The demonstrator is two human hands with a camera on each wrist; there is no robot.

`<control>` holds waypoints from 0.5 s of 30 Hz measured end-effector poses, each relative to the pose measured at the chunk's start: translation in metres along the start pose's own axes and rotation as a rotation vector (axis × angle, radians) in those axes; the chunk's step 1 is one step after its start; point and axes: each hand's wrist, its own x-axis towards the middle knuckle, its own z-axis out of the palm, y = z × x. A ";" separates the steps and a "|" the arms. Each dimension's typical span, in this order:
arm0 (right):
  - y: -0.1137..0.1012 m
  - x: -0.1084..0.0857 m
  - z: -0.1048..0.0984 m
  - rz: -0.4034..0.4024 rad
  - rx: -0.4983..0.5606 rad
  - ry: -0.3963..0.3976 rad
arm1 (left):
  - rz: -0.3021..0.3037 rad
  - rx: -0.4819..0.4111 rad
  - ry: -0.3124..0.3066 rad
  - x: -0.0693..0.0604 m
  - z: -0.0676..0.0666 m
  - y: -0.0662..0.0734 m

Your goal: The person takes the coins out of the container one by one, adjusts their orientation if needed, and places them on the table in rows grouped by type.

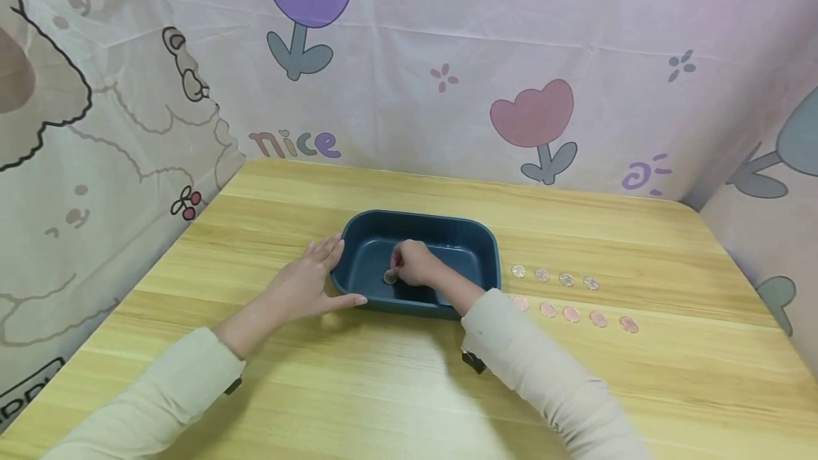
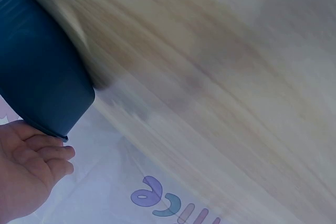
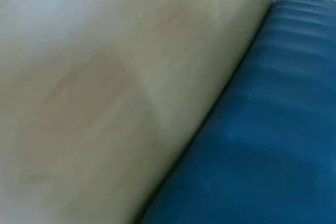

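A dark blue rectangular basin stands on the wooden table. My right hand reaches down into it, fingers curled, with a small round silver coin at the fingertips. Something pinkish shows by the fingers, too small to make out. Against the basin's left end my left hand rests with fingers spread and the thumb along the front side. From the left wrist, the left fingers touch the basin's rim. The right wrist view has only the basin's outer wall; the right hand is hidden there.
Right of the basin, several silver coins lie in a row. In front of them runs a row of several pink coins, partly behind the right sleeve. A printed cloth hangs behind the table.
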 end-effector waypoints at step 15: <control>0.010 -0.042 -0.030 0.031 0.355 0.134 | -0.011 -0.002 -0.005 0.001 0.001 0.001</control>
